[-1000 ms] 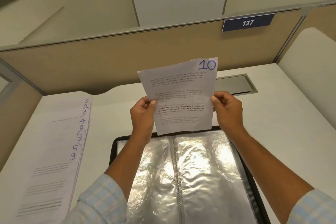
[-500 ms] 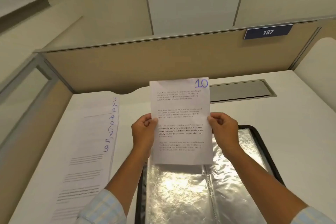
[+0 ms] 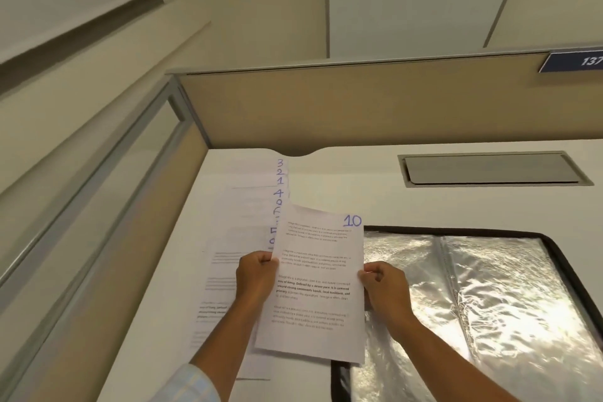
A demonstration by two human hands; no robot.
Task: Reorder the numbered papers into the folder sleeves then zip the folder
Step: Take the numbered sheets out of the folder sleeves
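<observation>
I see the left hand and right hand pinch sheet 10 by its sides, held up between the pile and the open folder. Thin paper bends; a loose pinch could drop it crooked.

Matt white paper sheet marked 10, glossy crinkled plastic folder sleeves, smooth matt desk, seemingly brushed-metal cable hatch.
</observation>
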